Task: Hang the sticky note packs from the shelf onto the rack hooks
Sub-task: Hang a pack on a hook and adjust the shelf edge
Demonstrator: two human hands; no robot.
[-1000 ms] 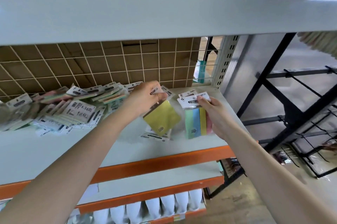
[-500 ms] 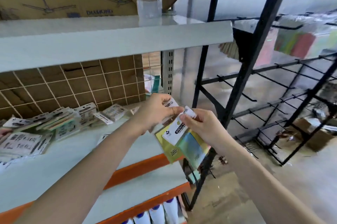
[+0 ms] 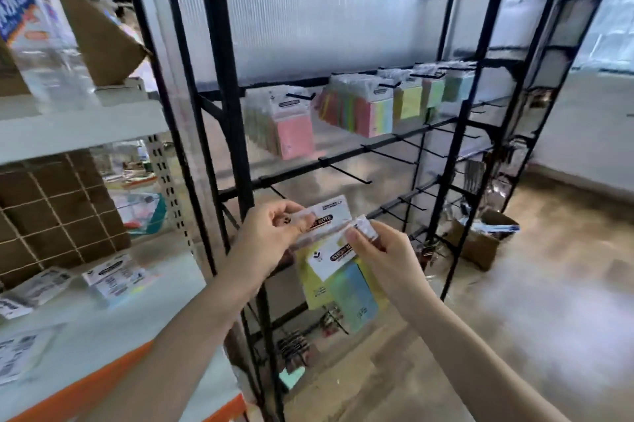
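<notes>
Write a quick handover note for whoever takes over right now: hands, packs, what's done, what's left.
Left hand pinches the header of a yellow pack. Right hand pinches the header of a blue-green pack; the packs overlap.
Rack: top-row hooks hold hung packs; lower hooks bare.
Shelf holds loose packs.
Left: hang both held packs, then the rest.

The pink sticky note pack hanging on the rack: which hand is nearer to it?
Left. The left hand is below the pink pack, almost directly under it, pinching a pack header. The right hand is lower and farther right, holding another pack.
</notes>
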